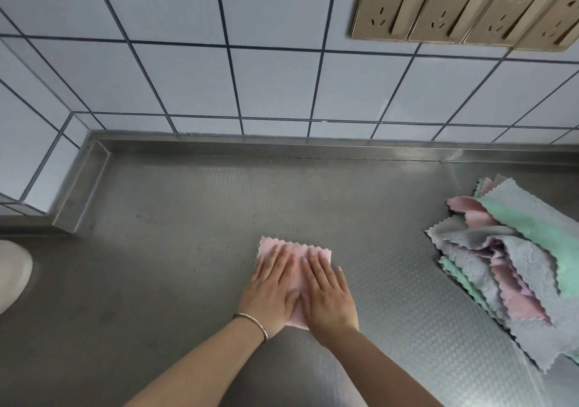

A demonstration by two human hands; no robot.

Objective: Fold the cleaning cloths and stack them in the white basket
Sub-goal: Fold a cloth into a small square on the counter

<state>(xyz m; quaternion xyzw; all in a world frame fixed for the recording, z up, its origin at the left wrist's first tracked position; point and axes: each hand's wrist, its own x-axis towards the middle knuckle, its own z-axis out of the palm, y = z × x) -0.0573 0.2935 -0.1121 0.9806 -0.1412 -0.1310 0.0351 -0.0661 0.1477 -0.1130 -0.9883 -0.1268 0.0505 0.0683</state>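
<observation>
A small folded pink cloth (297, 250) lies flat on the steel counter (175, 250) near the middle. My left hand (271, 293) and my right hand (326, 295) rest palm-down side by side on it, fingers straight and together, pressing it flat. A metal bangle sits on my left wrist. A loose heap of grey, pink and green cloths (513, 262) lies at the right edge of the counter, unfolded. At the far left edge a white rounded object (12, 273), maybe the basket, shows only in part.
A raised steel lip (282, 148) runs along the back and left of the counter below the blue-white tiled wall. Several brass-coloured wall sockets (463, 8) sit high at the upper right.
</observation>
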